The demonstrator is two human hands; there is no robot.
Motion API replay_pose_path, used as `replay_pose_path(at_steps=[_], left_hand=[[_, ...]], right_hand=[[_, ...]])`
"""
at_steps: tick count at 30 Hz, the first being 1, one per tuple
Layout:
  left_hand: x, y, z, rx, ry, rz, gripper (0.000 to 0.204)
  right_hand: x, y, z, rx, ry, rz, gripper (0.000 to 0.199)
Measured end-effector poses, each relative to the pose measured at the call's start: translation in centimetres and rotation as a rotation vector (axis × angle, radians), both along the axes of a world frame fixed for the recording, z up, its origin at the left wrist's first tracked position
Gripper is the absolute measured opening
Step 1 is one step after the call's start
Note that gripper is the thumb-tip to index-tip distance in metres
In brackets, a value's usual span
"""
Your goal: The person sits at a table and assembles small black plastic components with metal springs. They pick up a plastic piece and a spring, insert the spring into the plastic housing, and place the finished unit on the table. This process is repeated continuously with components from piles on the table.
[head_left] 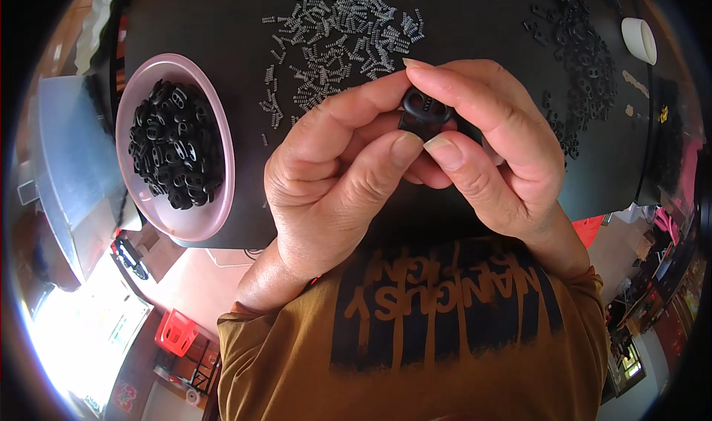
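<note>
Both my hands meet in the middle, over the near part of the dark table, closed around a small black cord lock (pixel 426 113) with two holes at its top. My left hand (pixel 319 176) pinches it from the left, its thumb tip against the lower body. From the right, my right hand (pixel 512 136) grips it with thumb and bent index finger; the two thumb tips almost touch. Fingers hide the cord lock's lower and rear parts. Beyond the hands lies a scattered heap of small metal springs (pixel 345 32).
To the left stands a pink oval bowl (pixel 174 217) piled with black cord locks (pixel 174 143). Loose black plastic parts (pixel 589 69) spread across the table's far right, near a white round container (pixel 638 41). A translucent bin (pixel 78 161) sits beyond the left edge; a red plastic stool (pixel 176 332) is lower.
</note>
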State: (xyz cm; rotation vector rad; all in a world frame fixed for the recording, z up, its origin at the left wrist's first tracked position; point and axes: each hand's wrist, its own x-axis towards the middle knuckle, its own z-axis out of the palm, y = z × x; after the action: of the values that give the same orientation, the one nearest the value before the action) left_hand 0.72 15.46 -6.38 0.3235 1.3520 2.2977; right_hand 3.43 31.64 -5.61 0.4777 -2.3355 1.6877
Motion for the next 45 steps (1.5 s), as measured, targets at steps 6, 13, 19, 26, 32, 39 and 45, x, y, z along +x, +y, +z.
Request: replay_pose_path(at_steps=[6,13,19,26,32,39,45], left_hand=[[0.3,0.2,-0.1,0.080,0.054,0.008,0.039],[0.7,0.2,-0.2,0.109,0.141,0.008,0.036],[0.6,0.1,-0.4,0.083,0.215,0.000,0.035],[0.5,-0.1,-0.6,0.019,0.297,-0.028,0.033],[0.7,0.2,-0.3,0.030,0.244,0.002,0.031],[0.8,0.0,0.6,0.135,0.005,0.007,0.032],[0.1,-1.4,0.4,-0.103,0.209,-0.096,0.029]], right_hand=[[0.1,0.0,-0.1,-0.005,0.022,0.017,0.036],[0.0,-0.1,-0.7,0.008,0.145,0.026,0.037],[0.6,-0.4,-0.6,-0.027,0.095,0.031,0.036],[0.4,-0.4,-0.7,0.045,0.201,0.021,0.032],[0.3,-0.3,-1.2,0.021,0.212,0.025,0.032],[0.3,-0.6,-0.2,0.063,0.220,-0.045,0.031],[0.5,-0.9,-0.6,0.125,0.263,-0.034,0.033]])
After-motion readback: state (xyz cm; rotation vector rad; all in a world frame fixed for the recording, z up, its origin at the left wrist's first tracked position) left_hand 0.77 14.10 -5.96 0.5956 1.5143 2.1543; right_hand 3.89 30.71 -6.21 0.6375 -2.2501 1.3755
